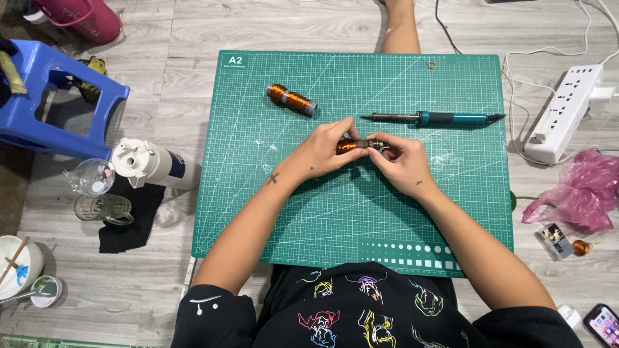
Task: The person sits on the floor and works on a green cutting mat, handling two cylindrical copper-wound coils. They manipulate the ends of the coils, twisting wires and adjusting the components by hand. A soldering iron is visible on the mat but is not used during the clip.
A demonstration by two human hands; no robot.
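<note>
Over the middle of a green cutting mat [271,193], my left hand [322,151] and my right hand [401,161] together grip a small copper-wire coil [351,145] between their fingertips. The left fingers pinch its copper end, the right fingers its darker end. A second copper-wire coil [291,98] lies on the mat to the upper left. Just beyond my right hand, a soldering iron [432,118] with a teal handle lies flat.
A white power strip [564,113] and cables lie at the right, a pink plastic bag [580,190] below them. A white bottle [151,164], glass cups [97,190], a blue stool [58,96] and bowls sit at the left. A phone [603,322] lies at bottom right.
</note>
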